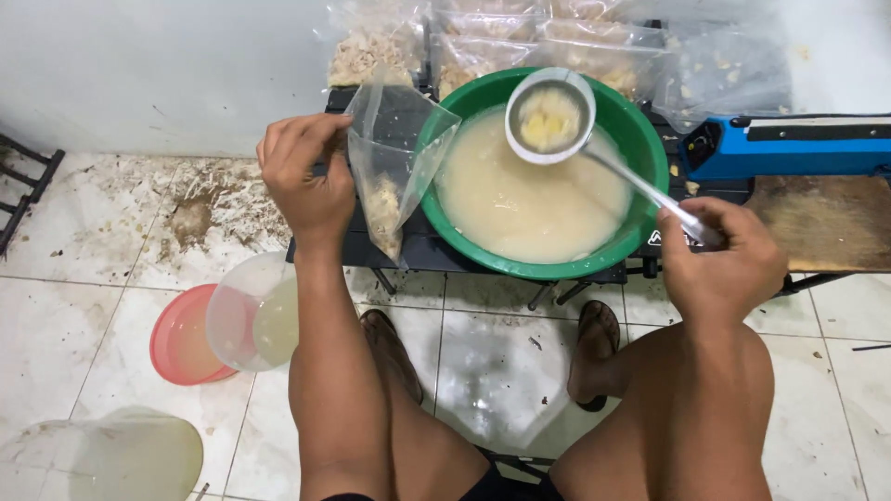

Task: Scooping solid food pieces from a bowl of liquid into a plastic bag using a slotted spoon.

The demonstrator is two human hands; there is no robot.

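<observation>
Strainer ladle (549,116), metal and round, hung over the green basin (640,139) of cloudy liquid, loaded with pale yellow chunks. The right hand (719,255) was closed around the end of its handle. The left hand (306,172) pinched the rim of a clear plastic bag (394,153), holding it up beside the basin with its mouth partly open and some chunks already at the bottom. The step looked like bagging drained pieces from the basin. By my judgement, the next move called for widening the bag's mouth and tipping the ladle squarely over it. Filled bags (483,42) lay behind on the low black surface (436,252).
</observation>
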